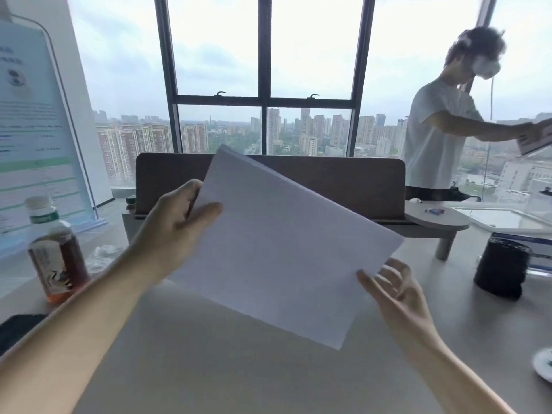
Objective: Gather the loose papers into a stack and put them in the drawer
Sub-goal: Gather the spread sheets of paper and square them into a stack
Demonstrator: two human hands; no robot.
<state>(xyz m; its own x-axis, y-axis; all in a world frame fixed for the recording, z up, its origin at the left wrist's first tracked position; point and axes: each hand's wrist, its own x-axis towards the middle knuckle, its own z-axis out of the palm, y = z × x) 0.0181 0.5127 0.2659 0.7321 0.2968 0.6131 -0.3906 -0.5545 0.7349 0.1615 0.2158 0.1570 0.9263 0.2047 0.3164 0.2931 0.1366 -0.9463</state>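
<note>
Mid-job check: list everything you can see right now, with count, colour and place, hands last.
papers: one white stack, held tilted above the desk
desk: one, pale grey, foreground
divider panel: one, brown, along the desk's far edge
bottle: one, dark tea with white cap, desk left
banner stand: one, white and blue, far left
black cylinder: one, desk right
side shelf: one, pale, rounded, right of the divider
window: dark frame, city skyline beyond
other person: one, white shirt, standing right
left hand: gripping the stack's upper left edge
right hand: open, at the stack's lower right edge
</note>
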